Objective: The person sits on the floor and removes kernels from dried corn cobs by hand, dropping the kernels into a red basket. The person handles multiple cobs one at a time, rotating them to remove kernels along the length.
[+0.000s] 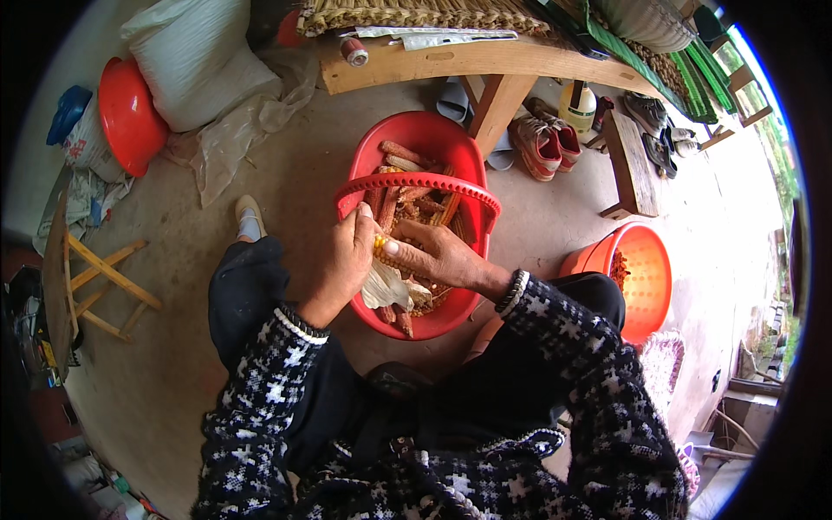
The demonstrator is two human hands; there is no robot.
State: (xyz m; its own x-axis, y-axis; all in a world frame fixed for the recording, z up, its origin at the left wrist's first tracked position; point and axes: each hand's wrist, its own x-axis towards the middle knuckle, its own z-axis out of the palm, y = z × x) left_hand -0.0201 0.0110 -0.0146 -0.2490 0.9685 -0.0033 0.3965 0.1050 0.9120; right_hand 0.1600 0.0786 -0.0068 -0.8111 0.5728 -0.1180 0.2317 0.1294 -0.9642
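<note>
Above a red plastic basket (442,130), my left hand (348,263) grips a yellow corn cob (380,243), mostly covered by my fingers. My right hand (442,253) is closed around the cob's other side, its thumb lying against the kernels. Dry pale corn husk (385,286) hangs below my hands. The basket's arched handle (416,182) crosses just beyond my fingers. Inside the basket lie several bare reddish cobs (402,153), loose kernels, and a cob with yellow kernels (450,209) at the right side.
A wooden bench (435,63) with woven straw matting stands beyond the basket. Shoes (543,146) and a small wooden stool (634,162) are to the right, near an orange bucket (640,273). At left are a white sack (195,71), a red basin (130,117) and a folding stool (104,276).
</note>
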